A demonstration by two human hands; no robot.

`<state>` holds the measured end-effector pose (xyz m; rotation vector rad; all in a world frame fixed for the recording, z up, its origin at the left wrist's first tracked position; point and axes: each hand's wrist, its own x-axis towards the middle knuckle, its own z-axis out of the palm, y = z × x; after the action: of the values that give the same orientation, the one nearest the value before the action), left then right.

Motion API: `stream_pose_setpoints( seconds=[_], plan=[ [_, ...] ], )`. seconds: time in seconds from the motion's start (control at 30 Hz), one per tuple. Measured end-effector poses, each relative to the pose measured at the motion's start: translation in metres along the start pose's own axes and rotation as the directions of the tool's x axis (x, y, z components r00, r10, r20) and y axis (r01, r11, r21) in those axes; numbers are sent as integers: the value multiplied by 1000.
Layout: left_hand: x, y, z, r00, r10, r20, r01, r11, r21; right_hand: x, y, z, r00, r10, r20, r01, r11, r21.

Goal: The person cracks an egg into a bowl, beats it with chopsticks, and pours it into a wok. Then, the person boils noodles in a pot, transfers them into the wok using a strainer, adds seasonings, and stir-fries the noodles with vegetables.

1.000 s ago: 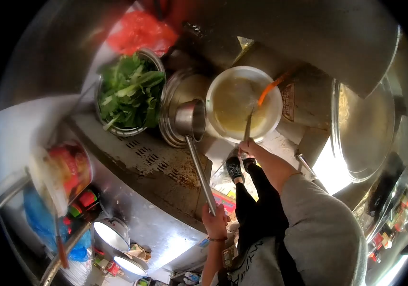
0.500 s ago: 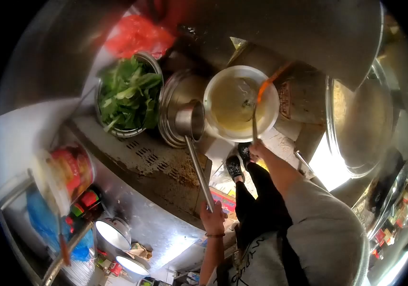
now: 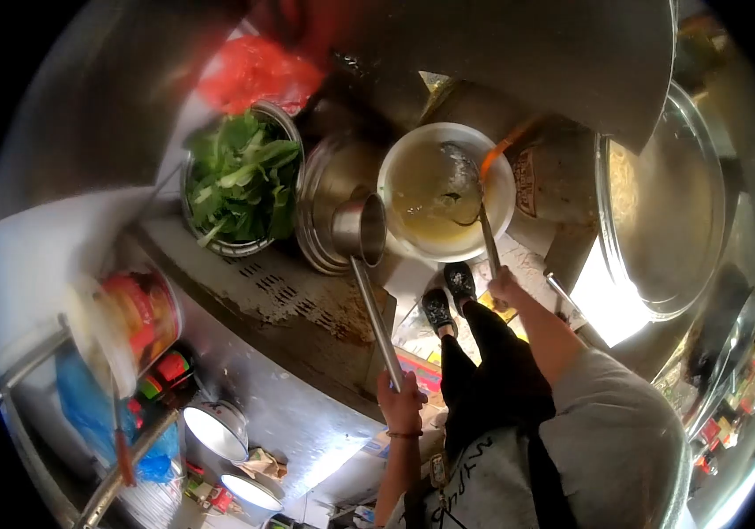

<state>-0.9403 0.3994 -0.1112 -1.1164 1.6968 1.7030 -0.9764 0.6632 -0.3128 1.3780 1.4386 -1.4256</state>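
Note:
My left hand (image 3: 400, 404) is closed around the long handle of a deep metal ladle (image 3: 358, 231). The ladle's cup is tilted over the right rim of a round metal pot (image 3: 314, 194), beside a white bucket (image 3: 401, 238). In the bucket is a yellowish, cloudy liquid (image 3: 426, 198). My right hand (image 3: 505, 289) grips the handle of a long-handled metal utensil (image 3: 489, 240); its head dips into the liquid, so I cannot make out its kind. An orange handle (image 3: 503, 148) leans against the bucket's far right rim.
A metal bowl of leafy greens (image 3: 245, 181) stands left of the pot. On the right is a large pot (image 3: 660, 229) with pale contents. Below left are a red-labelled tub (image 3: 135, 313), a blue bag (image 3: 86, 397) and white bowls (image 3: 216, 432). A metal hood (image 3: 519, 53) overhangs the top.
My right hand has moved slightly right and down, and the utensil's handle now slants more. The ladle in my left hand has shifted a little to the right.

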Motion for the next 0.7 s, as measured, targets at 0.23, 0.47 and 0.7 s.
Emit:
stream_pose_setpoints(
  seconds=[0.23, 0.47, 0.7],
  plan=[
    [-15, 1, 2, 1000, -18, -18, 16, 997, -73, 101, -6, 81, 926, 31, 376, -110, 976, 190],
    [-13, -1, -27, 999, 18, 36, -19, 999, 50, -25, -9, -13, 863, -121, 491, 17, 977, 211],
    [-17, 26, -72, 958, 51, 283, -20, 994, -109, -113, 60, -27, 808, -247, 534, 1, 908, 418]
  ],
)
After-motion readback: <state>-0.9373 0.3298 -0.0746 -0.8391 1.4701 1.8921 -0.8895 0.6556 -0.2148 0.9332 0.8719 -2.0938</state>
